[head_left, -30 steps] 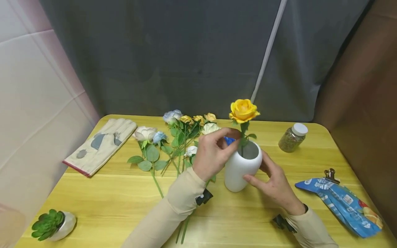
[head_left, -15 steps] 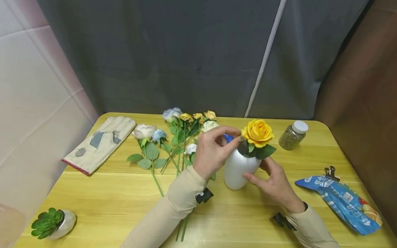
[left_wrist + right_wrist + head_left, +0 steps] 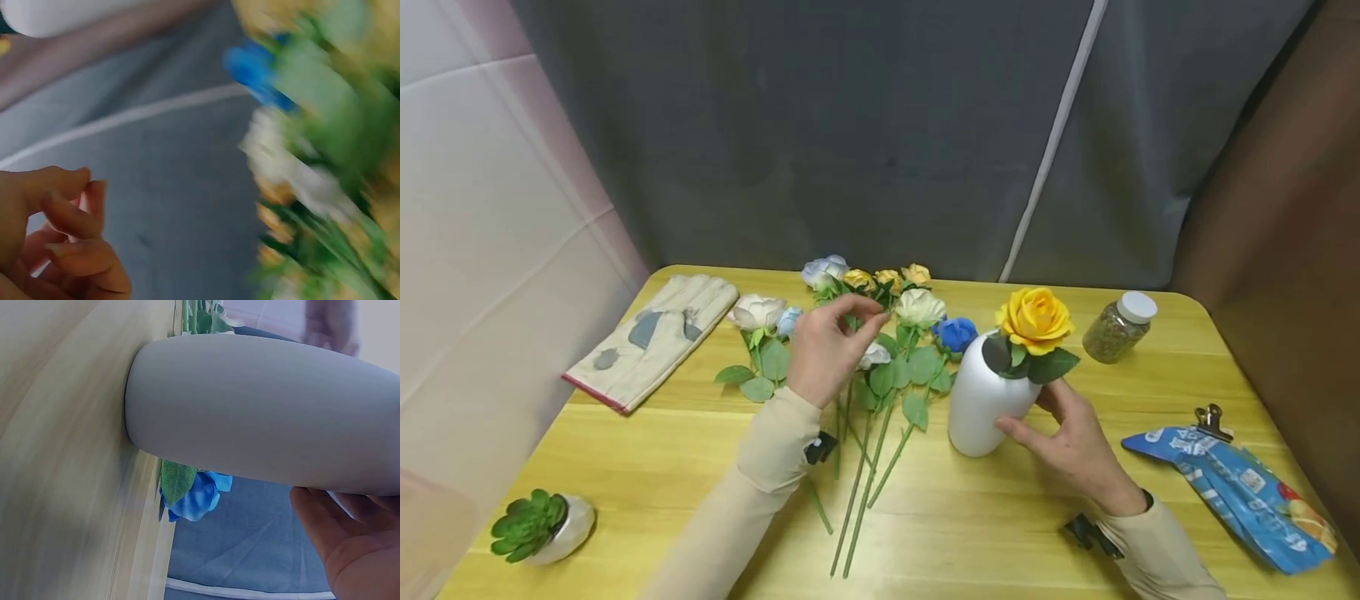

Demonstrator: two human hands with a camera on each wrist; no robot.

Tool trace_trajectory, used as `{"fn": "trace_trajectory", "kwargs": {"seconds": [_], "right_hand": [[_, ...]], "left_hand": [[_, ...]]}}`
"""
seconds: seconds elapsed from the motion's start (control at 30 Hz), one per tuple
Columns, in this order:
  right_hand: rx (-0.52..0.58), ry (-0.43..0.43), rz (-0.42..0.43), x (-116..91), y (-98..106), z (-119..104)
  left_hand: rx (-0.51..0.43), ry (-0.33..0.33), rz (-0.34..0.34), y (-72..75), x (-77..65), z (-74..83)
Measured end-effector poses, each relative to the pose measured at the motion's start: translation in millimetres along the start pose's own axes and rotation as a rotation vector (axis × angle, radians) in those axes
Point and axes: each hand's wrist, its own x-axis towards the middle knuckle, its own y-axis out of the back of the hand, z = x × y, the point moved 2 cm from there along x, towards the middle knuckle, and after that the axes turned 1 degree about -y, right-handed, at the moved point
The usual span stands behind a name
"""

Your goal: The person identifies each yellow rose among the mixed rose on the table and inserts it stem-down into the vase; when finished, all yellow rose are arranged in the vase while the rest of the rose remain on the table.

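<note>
The right hand holds the white vase at its side, with the thumb on the near face and the other fingers partly hidden behind it. The vase stands upright on the wood-grained table. The yellow rose is in the vase; its bloom sits just above the mouth, and its leaves hang over the rim at the right side.

The left hand is in the air above the loose flowers, well apart from the vase. Its fingers are loosely bent, and nothing is seen between them. Under and around this hand lie a blue rose just beside the vase, a cream flower, a lilac flower and a pale pink flower, among green leaves and long stems.

At the far left lies a cream glove, and nearer is a potted succulent. On the right are a white-lidded jar and a blue packet with a metal clip.
</note>
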Motion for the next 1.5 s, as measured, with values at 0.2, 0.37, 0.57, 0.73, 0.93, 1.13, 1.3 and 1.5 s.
{"fn": "trace_trajectory", "kwargs": {"seconds": [0.2,0.37,0.57,0.73,0.93,1.13,1.3,1.5], "right_hand": [[0.002,0.004,0.001,0,1,0],[0.004,-0.003,0.005,0,1,0],[0.005,0.0,0.005,0,1,-1],[0.016,0.002,-0.002,0,-1,-2],[0.037,0.02,0.007,0,-1,-2],[0.034,0.028,0.021,-1,-1,-1],[0.023,0.022,0.0,-1,-1,0],[0.011,0.005,-0.004,-1,-1,1]], "left_hand": [[0.214,0.14,-0.155,-1.5,-11.1,-49.8],[0.223,0.3,-0.286,-8.3,-16.5,-77.2],[0.19,0.418,-0.37,-16.6,-16.9,-91.3],[0.238,0.434,-0.383,-21.9,-15.9,-93.6],[0.244,0.454,-0.396,-23.7,-13.2,-93.0],[0.131,0.504,-0.387,-20.5,-14.0,-93.8],[0.069,0.487,-0.321,-12.3,-9.7,-93.1],[-0.021,0.482,-0.273,0.6,-6.5,-86.7]]}}
